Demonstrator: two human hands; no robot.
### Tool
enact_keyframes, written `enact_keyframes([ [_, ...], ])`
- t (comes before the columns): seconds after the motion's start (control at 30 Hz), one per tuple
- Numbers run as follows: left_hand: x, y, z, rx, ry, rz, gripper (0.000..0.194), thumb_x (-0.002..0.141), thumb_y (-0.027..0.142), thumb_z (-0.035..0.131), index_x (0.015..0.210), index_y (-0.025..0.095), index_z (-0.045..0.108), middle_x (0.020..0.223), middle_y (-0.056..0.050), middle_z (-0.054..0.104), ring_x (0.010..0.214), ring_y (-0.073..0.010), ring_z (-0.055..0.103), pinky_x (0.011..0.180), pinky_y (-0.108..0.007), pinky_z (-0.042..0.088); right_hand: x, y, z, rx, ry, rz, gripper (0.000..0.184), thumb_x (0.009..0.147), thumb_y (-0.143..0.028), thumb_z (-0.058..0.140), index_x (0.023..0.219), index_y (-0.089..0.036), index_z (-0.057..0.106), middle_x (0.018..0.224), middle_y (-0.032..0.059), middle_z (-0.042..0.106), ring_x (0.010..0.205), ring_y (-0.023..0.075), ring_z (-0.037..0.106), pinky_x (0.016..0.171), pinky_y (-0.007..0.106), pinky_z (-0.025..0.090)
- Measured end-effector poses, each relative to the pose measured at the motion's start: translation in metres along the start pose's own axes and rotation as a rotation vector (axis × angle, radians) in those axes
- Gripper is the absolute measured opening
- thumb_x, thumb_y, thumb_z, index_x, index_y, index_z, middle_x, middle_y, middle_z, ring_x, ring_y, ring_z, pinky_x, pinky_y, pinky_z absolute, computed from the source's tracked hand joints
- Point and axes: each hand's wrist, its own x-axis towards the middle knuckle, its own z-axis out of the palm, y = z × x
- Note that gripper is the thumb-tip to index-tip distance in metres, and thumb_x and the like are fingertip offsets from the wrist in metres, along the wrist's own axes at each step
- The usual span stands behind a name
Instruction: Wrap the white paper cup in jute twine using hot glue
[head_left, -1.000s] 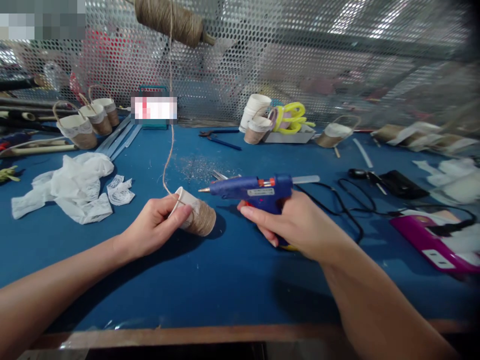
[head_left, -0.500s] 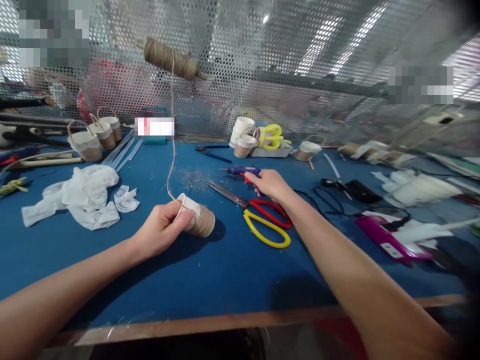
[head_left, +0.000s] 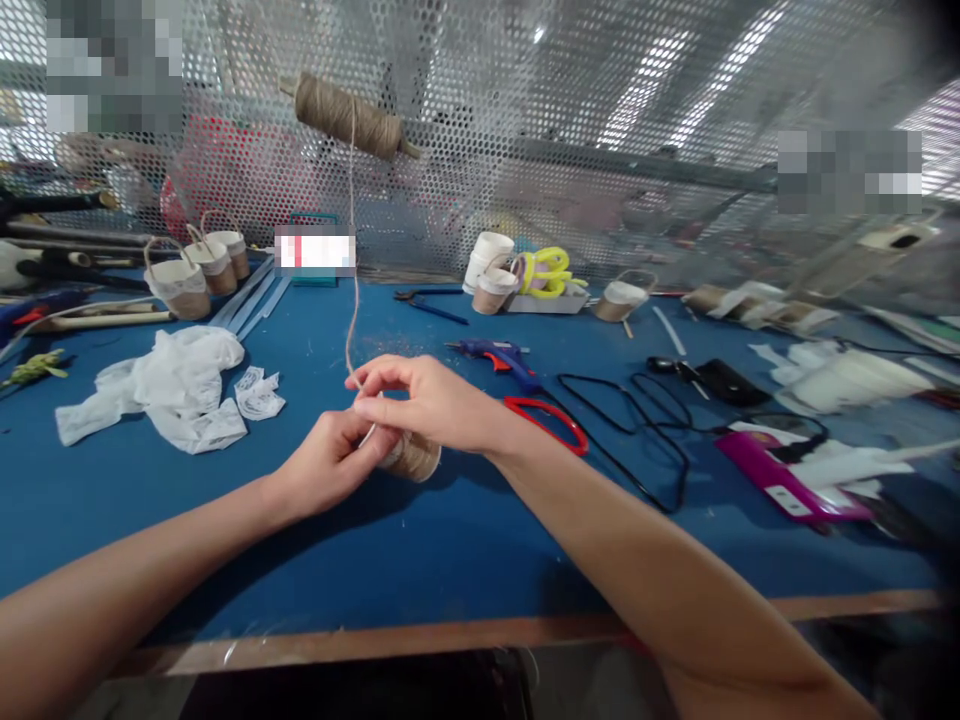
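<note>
A small white cup partly wrapped in brown twine point(head_left: 415, 457) lies tilted in my left hand point(head_left: 334, 460), whose fingers are closed round its rim. My right hand point(head_left: 424, 400) reaches over the cup and pinches the twine point(head_left: 350, 335) at the rim. That strand runs up to a twine spool point(head_left: 346, 117) hung on a rod. The blue glue gun point(head_left: 499, 352) with a red trigger lies on the table beyond my right hand. Under my right wrist are scissors, mostly hidden, with a red handle loop point(head_left: 551, 420) showing.
Bunched white lace point(head_left: 172, 385) lies left, near several finished twine buckets point(head_left: 180, 290). Pliers point(head_left: 431, 303), white cups point(head_left: 489, 258) and yellow-handled scissors point(head_left: 551, 270) sit at the back. On the right are a black cord point(head_left: 660, 430) and a purple device point(head_left: 787, 480). Perforated metal mesh stands behind the table.
My right hand has let go of the glue gun, which now rests on the table, and has moved left to the twine at the cup's rim. My left hand still holds the cup.
</note>
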Motion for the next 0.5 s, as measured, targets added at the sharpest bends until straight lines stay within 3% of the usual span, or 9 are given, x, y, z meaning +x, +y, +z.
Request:
enact_keyframes([
  [0.13, 0.0, 0.006, 0.0, -0.176, -0.013, -0.081, 0.032, 0.083, 0.036, 0.041, 0.072, 0.01, 0.056, 0.061, 0.001, 0.046, 0.057, -0.0095, 0.038, 0.055, -0.022, 0.035, -0.016, 0.003, -0.01, 0.113, 0.233, 0.005, 0.015, 0.073, -0.028, 0.059, 0.072, -0.013, 0.061, 0.084, 0.0049, 0.061, 0.079, 0.0134, 0.056, 0.074, 0.026, 0.043],
  [0.27, 0.0, 0.015, 0.0, -0.36, -0.024, -0.153, 0.033, 0.081, 0.04, 0.046, 0.071, 0.01, 0.058, 0.062, 0.001, 0.051, 0.057, -0.0091, 0.039, 0.057, -0.021, 0.036, -0.032, 0.008, -0.017, 0.094, 0.385, 0.096, 0.019, 0.069, -0.033, 0.062, 0.069, -0.014, 0.059, 0.07, 0.0013, 0.058, 0.063, 0.0117, 0.051, 0.062, 0.025, 0.042],
  [0.5, -0.002, 0.015, 0.002, -0.417, -0.043, -0.17, 0.034, 0.078, 0.042, 0.05, 0.072, 0.011, 0.062, 0.062, 0.0, 0.054, 0.057, -0.0094, 0.042, 0.058, -0.02, 0.038, -0.035, 0.02, -0.011, 0.052, 0.427, 0.159, 0.024, 0.073, -0.038, 0.058, 0.069, -0.014, 0.058, 0.064, 0.0005, 0.057, 0.059, 0.0107, 0.048, 0.057, 0.025, 0.04],
])
